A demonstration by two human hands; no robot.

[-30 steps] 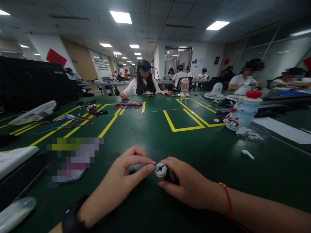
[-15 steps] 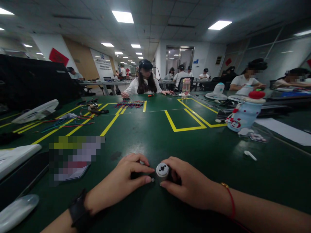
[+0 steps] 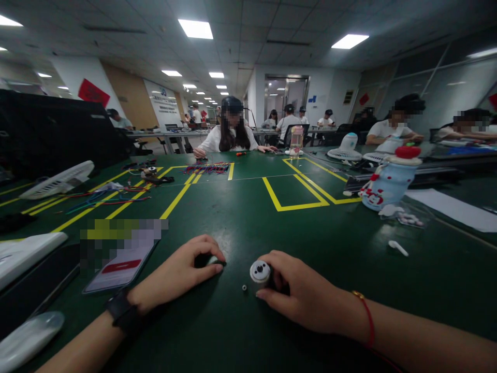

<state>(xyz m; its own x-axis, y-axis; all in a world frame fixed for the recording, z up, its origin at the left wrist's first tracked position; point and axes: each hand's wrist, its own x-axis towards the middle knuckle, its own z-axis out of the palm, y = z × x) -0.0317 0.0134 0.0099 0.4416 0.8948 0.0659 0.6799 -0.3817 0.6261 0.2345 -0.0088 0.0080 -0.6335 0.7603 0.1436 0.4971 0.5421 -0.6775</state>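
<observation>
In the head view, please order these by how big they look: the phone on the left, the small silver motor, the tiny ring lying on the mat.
1. phone, clearly largest.
2. silver motor, in the right hand.
3. tiny ring, by far smallest.
All lie about equally near, so the order is reliable.

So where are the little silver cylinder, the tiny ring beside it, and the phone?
silver cylinder (image 3: pixel 260 271), head view, its white end face.
tiny ring (image 3: pixel 244 287), head view, its middle.
phone (image 3: pixel 120 269), head view, its lit screen.
</observation>
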